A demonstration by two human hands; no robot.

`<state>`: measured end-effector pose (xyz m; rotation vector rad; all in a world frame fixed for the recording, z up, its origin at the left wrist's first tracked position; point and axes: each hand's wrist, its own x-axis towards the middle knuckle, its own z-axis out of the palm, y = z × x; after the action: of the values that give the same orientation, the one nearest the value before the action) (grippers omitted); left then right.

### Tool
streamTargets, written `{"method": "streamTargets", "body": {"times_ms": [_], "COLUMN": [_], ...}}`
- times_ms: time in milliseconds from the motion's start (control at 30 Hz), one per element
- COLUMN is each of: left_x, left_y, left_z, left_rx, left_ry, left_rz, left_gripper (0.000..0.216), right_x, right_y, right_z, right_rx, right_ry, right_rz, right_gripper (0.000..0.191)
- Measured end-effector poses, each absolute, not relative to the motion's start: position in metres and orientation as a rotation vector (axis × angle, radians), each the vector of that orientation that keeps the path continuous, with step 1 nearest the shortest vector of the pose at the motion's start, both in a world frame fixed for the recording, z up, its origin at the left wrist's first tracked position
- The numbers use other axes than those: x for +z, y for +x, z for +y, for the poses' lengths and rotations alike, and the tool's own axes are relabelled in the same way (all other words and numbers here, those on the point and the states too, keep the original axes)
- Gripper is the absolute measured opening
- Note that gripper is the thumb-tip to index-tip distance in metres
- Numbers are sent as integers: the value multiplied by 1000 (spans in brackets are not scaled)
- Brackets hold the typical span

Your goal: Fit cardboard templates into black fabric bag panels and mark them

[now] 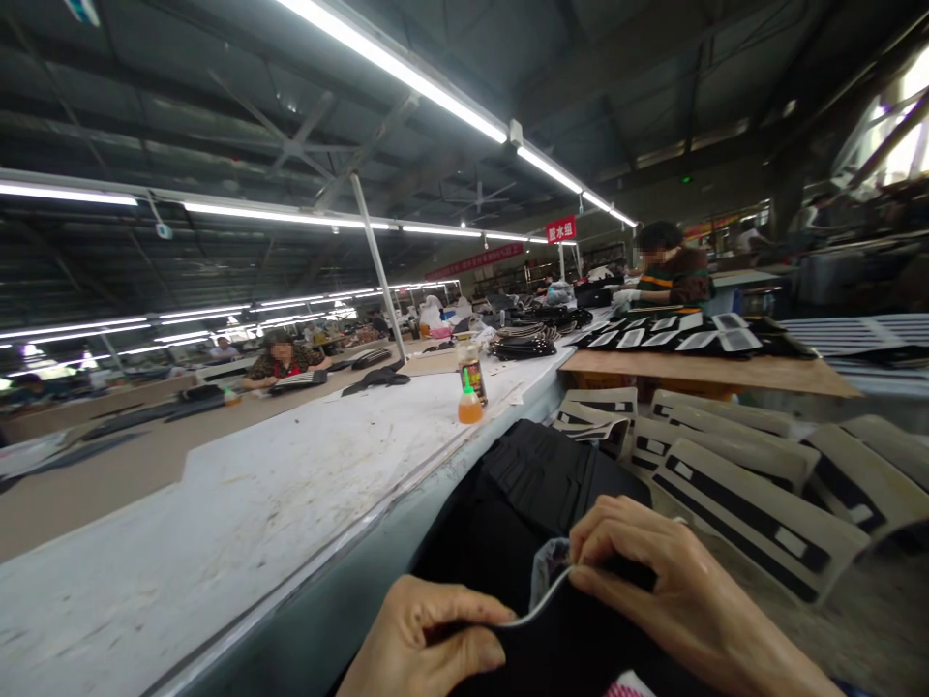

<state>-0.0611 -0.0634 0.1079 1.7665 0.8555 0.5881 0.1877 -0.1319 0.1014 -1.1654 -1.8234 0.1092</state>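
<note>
At the bottom of the view both my hands hold one flat black piece [573, 649] with a pale edge. My left hand [421, 639] pinches its left end between thumb and fingers. My right hand [653, 571] grips its upper edge, fingers curled over it. Just beyond my hands lies a stack of black fabric pieces [537, 474]. To the right of them lie rows of beige cards with black strips [747, 494].
A long white, stained work table [254, 503] runs away on the left, with an orange glue bottle [469, 402] and a jar [474, 373] on it. More black pieces lie on a cardboard-topped bench [697, 368]. Other people sit working at the far tables.
</note>
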Motion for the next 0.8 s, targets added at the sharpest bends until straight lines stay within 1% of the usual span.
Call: {"method": "streamTargets", "body": {"times_ms": [167, 267, 400, 500, 567, 667, 800], "left_x": [117, 112, 87, 64, 51, 40, 32], "left_y": [-41, -28, -17, -16, -16, -16, -14], "left_z": [-64, -66, -64, -57, -52, -47, -43], "left_rx": [512, 539, 717, 826, 891, 952, 941], "left_ry": [2038, 2264, 2260, 2196, 2248, 2319, 2358], "left_rz": [847, 885, 902, 875, 862, 872, 902], "left_gripper": [24, 27, 17, 27, 25, 25, 27], "right_x": [100, 97, 89, 84, 83, 81, 73], "right_y": [180, 172, 169, 170, 170, 167, 162], "right_z": [-130, -124, -116, -112, -111, -109, -105], "right_rx": [63, 27, -88, -295, -388, -434, -454], "right_ry": [-1203, -1185, -1133, -1155, -1185, -1171, -1149], "right_rz": [-1898, -1941, -2025, -2064, -2075, -2090, -2089], "right_gripper": [21, 22, 18, 19, 24, 27, 26]}}
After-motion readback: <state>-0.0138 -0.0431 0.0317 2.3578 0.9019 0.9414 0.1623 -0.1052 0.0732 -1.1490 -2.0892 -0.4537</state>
